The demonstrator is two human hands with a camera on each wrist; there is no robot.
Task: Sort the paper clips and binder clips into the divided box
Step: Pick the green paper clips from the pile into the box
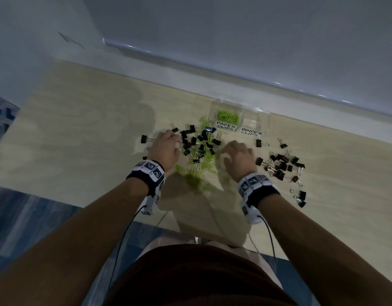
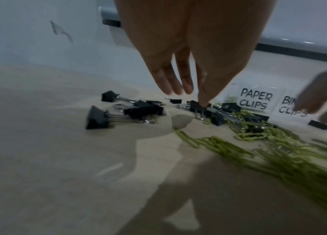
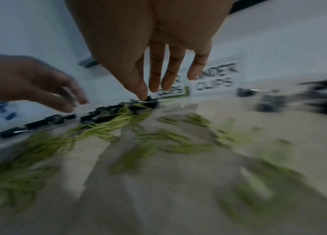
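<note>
A clear divided box (image 1: 264, 119) stands at the back of the table; its "PAPER CLIPS" compartment (image 1: 227, 117) holds green paper clips, and the "BINDER CLIPS" one (image 1: 250, 123) looks bare. In front lies a mixed pile (image 1: 199, 146) of black binder clips and green paper clips. My left hand (image 1: 177, 140) reaches into the pile's left side. In the left wrist view, the left hand (image 2: 202, 101) pinches a black binder clip (image 2: 195, 106) with thumb and forefinger, other fingers straight. My right hand (image 1: 226, 154) hovers at the pile's right edge. Its thumb and forefinger (image 3: 143, 97) meet, and blur hides what is between them.
A separate heap of black binder clips (image 1: 281, 165) lies right of my right hand, with stray ones (image 1: 301, 198) nearer the table edge. Loose green paper clips (image 1: 195, 180) trail toward me. A raised white ledge (image 1: 212, 85) runs behind the box. Cables hang from both wrists.
</note>
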